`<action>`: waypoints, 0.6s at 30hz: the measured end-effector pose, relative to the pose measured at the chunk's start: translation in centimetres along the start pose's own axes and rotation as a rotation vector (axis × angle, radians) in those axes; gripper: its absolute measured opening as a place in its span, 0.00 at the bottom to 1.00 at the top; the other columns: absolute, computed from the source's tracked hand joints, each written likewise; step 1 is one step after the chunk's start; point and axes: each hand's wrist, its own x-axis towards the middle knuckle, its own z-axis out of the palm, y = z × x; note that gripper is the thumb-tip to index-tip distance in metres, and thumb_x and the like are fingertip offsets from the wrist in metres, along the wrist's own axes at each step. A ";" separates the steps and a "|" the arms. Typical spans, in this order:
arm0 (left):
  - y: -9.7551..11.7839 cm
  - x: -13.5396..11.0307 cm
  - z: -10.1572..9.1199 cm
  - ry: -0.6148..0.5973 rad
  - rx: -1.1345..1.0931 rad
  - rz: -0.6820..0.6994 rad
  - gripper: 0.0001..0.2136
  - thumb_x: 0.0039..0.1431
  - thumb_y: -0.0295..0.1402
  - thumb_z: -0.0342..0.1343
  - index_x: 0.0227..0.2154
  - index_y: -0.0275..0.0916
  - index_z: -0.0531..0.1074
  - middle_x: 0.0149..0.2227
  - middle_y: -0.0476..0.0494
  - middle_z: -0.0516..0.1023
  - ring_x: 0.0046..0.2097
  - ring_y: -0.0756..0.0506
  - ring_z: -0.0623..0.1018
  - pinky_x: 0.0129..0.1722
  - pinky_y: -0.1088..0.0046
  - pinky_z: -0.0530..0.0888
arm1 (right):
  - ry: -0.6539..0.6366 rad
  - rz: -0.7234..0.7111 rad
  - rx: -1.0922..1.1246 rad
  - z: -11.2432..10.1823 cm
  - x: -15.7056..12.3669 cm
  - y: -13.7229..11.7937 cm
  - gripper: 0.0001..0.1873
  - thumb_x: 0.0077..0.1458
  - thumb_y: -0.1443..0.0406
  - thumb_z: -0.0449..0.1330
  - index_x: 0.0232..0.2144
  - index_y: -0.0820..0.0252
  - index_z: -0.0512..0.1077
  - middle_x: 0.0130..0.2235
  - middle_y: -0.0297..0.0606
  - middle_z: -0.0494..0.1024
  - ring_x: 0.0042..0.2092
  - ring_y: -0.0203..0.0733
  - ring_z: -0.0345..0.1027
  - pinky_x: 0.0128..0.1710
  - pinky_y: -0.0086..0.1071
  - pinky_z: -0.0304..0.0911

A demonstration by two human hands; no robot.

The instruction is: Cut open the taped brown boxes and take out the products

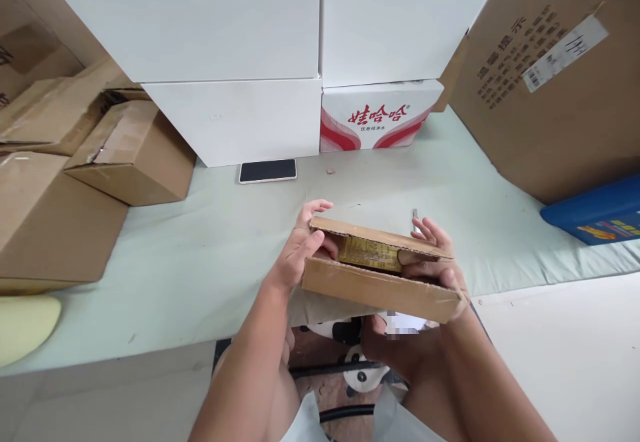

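I hold a small flat brown cardboard box [375, 289] in front of me, above my lap, its lid partly raised. A yellowish printed item [370, 254] shows inside the gap. My left hand [300, 252] grips the box's left end, fingers curled over the lid and thumb reaching into the opening. My right hand [435, 259] grips the right end, fingers wrapped round the lid edge and the item. A white label [403, 323] shows on the box's underside.
A pale green mat [200, 255] covers the floor. A phone [267, 171] lies face up by stacked white boxes [235, 115]. Brown cartons [50, 215] stand at left, a large carton [550, 95] and a blue box [595, 212] at right. A thin metal tool [415, 221] lies beyond my right hand.
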 end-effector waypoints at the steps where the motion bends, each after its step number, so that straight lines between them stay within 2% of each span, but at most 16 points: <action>1: 0.0 0.0 0.1 0.018 -0.006 -0.002 0.32 0.67 0.56 0.43 0.19 0.40 0.79 0.63 0.39 0.65 0.58 0.34 0.67 0.60 0.53 0.72 | 0.018 0.015 0.031 0.1 0.0 0.0 0.38 0.68 0.44 0.38 0.25 0.53 0.80 0.71 0.25 0.57 0.71 0.60 0.53 0.68 0.60 0.58; 3: -0.1 0.0 0.2 0.059 -0.028 0.005 0.31 0.67 0.54 0.44 0.19 0.40 0.78 0.61 0.39 0.66 0.50 0.38 0.70 0.56 0.55 0.74 | 0.060 0.033 0.114 0.2 0.0 0.1 0.36 0.67 0.44 0.41 0.24 0.53 0.79 0.70 0.26 0.61 0.70 0.60 0.54 0.68 0.59 0.58; 6: -0.3 -0.1 0.3 0.113 -0.065 0.043 0.30 0.67 0.53 0.43 0.20 0.40 0.78 0.59 0.40 0.66 0.43 0.42 0.71 0.50 0.58 0.75 | 0.085 0.013 0.117 0.5 -0.1 0.4 0.37 0.67 0.44 0.40 0.24 0.55 0.77 0.70 0.26 0.58 0.70 0.58 0.54 0.68 0.56 0.59; 9: -0.4 -0.2 0.3 0.146 -0.053 0.077 0.31 0.68 0.53 0.41 0.21 0.40 0.79 0.57 0.40 0.67 0.46 0.41 0.72 0.51 0.58 0.75 | 0.095 -0.040 0.136 0.6 -0.1 0.4 0.36 0.69 0.46 0.38 0.25 0.55 0.77 0.71 0.27 0.55 0.70 0.59 0.55 0.68 0.56 0.59; 14: -0.3 -0.2 0.1 0.214 -0.042 0.130 0.32 0.68 0.54 0.40 0.20 0.41 0.78 0.55 0.39 0.68 0.56 0.36 0.70 0.57 0.58 0.72 | 0.150 -0.101 0.265 1.2 -0.1 -0.3 0.28 0.70 0.50 0.42 0.31 0.53 0.75 0.70 0.26 0.55 0.70 0.57 0.56 0.69 0.58 0.56; 18: -0.1 0.1 0.2 0.324 -0.186 0.121 0.30 0.65 0.56 0.45 0.18 0.40 0.73 0.53 0.37 0.67 0.54 0.37 0.71 0.53 0.61 0.76 | 0.239 -0.129 0.263 1.8 -0.1 -0.2 0.23 0.68 0.46 0.46 0.34 0.51 0.71 0.67 0.31 0.57 0.67 0.58 0.61 0.64 0.61 0.61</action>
